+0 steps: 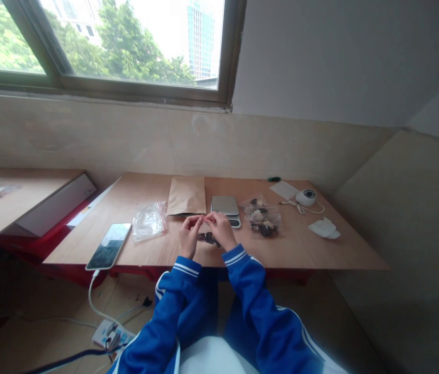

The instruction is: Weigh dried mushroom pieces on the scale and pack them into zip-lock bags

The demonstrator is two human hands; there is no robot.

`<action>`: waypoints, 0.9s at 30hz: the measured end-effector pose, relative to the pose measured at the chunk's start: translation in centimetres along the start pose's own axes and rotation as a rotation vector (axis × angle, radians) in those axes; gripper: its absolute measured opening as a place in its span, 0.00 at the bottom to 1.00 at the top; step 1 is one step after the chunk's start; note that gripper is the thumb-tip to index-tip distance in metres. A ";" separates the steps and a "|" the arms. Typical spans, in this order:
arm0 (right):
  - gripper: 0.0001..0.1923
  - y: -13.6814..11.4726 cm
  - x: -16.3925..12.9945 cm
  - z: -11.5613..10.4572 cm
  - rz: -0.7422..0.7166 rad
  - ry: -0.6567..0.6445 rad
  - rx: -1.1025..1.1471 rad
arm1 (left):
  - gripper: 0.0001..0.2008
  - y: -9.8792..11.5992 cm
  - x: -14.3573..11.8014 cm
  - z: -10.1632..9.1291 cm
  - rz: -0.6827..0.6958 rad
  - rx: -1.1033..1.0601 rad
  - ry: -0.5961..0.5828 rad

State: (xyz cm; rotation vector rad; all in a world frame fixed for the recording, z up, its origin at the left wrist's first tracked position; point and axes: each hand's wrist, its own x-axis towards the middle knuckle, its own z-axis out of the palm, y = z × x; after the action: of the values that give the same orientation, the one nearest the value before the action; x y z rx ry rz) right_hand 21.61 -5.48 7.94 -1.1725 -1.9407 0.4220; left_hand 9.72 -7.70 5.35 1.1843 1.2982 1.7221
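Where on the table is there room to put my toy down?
Bare wood lies at the table's right front, past the white packet, and at the back left, behind the phone and clear bag. The middle is crowded: both hands, paper pouch, scale, filled bag.

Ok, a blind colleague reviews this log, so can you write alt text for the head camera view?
Two hands, left hand and right hand, pinch the top of a small clear bag of dark pieces at the near edge of a wooden table. Behind them lie a brown paper pouch, a small scale, another filled bag and a phone at left.
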 end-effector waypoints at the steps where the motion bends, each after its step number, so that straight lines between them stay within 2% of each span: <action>1: 0.08 0.0 -0.1 -0.1 0.006 -0.008 0.041 | 0.13 0.0 0.0 -0.1 -0.012 -0.021 -0.002; 6: 0.09 0.4 -0.5 -0.7 0.040 -0.005 0.171 | 0.12 0.6 -0.2 -0.5 -0.010 -0.015 -0.040; 16: 0.09 0.0 -0.6 -1.5 -0.014 0.026 0.034 | 0.10 1.8 -0.1 -0.6 0.081 0.109 -0.119; 27: 0.09 -0.7 -0.8 -0.8 0.009 0.096 -0.071 | 0.10 2.0 -0.1 -0.5 0.155 0.228 -0.146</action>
State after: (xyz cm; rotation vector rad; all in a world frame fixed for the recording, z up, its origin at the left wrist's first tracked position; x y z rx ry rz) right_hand 22.01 -6.62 8.50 -1.2252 -1.8817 0.2979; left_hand 9.29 -8.49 7.21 1.5477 1.3709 1.5893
